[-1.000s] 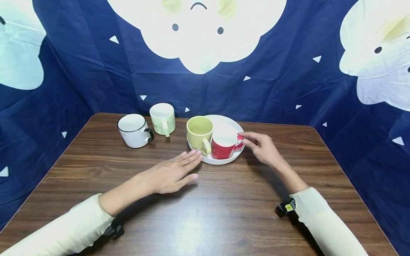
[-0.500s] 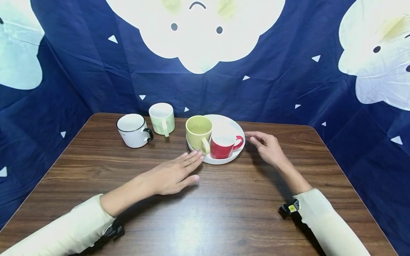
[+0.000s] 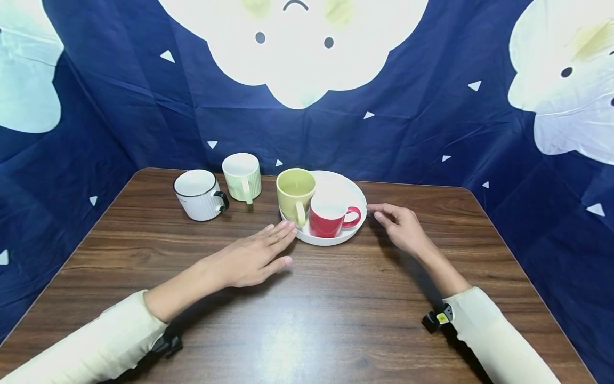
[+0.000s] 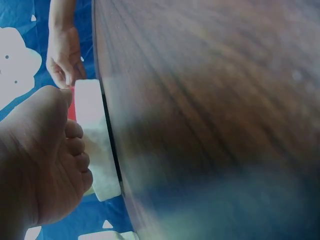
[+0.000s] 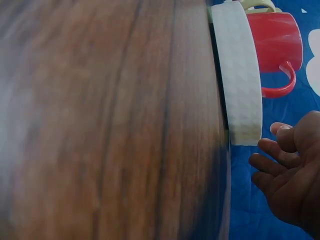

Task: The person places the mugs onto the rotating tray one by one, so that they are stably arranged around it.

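Note:
A white round tray (image 3: pixel 357 229) stands on the table with a yellow-green mug (image 3: pixel 294 201) and a red mug (image 3: pixel 326 224) upright in its left half. The red mug's handle points right. My left hand (image 3: pixel 249 258) reaches flat, fingers straight, its fingertips at the tray's front left rim beside the green mug. At the tray's right rim, the fingertips of my right hand (image 3: pixel 403 226) come close to or touch the edge, thumb apart and fingers loosely bent. In the right wrist view this right hand (image 5: pixel 295 170) holds nothing.
Left of the tray stand a white mug (image 3: pixel 196 197) with a black rim and handle, and a pale green ribbed mug (image 3: pixel 242 178). A dark blue curtain (image 3: pixel 408 133) with cloud prints hangs behind the wooden table (image 3: pixel 336 314).
My right hand has left the red mug's handle and sits at the tray's right rim. Both mugs in the tray have shifted slightly left, and my left hand has drawn back a little left.

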A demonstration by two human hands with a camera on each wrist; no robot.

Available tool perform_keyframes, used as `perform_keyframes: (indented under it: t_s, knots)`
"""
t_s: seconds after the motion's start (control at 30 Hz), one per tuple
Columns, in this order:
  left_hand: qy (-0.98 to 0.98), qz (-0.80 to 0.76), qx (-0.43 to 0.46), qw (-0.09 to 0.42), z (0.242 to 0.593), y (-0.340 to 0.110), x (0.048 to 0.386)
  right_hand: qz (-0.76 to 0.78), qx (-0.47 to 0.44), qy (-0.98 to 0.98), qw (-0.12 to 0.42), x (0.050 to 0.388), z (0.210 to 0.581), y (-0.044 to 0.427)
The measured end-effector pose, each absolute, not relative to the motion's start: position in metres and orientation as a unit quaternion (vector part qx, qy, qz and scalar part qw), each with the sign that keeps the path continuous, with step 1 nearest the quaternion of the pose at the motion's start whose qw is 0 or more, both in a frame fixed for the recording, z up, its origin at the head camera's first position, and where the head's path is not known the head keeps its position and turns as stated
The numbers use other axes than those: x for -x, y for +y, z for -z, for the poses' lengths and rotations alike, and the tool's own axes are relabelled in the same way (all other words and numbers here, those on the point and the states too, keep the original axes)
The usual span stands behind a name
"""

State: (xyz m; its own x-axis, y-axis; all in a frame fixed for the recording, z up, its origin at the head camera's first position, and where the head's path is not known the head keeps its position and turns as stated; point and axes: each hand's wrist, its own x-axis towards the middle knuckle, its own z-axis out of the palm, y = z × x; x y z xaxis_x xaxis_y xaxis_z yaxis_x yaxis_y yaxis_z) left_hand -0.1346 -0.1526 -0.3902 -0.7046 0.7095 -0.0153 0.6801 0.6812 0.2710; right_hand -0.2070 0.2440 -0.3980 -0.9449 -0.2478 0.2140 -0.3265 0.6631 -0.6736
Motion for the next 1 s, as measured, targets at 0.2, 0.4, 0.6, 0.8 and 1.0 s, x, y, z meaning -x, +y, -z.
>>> perform_keyframes:
  t_s: [0.2, 0.4, 0.6, 0.8, 1.0]
  knots:
    - [0.917, -0.126, -0.374, 0.062, 0.389, -0.156, 0.136, -0.369, -0.161, -0.914, 0.041, 0.205, 0.396, 0.245]
    - [0.918, -0.128, -0.371, 0.059, 0.388, -0.158, 0.134, -0.364, -0.193, -0.911, 0.016, 0.205, 0.39, 0.249]
    - [0.918, -0.126, -0.375, 0.034, 0.387, -0.162, 0.131, -0.31, -0.237, -0.92, -0.036, 0.208, 0.388, 0.255]
    - [0.928, -0.106, -0.358, 0.003, 0.387, -0.17, 0.127, -0.255, -0.264, -0.928, -0.062, 0.208, 0.39, 0.256]
    - [0.943, -0.111, -0.313, -0.033, 0.386, -0.18, 0.127, -0.236, -0.27, -0.93, -0.073, 0.205, 0.388, 0.255]
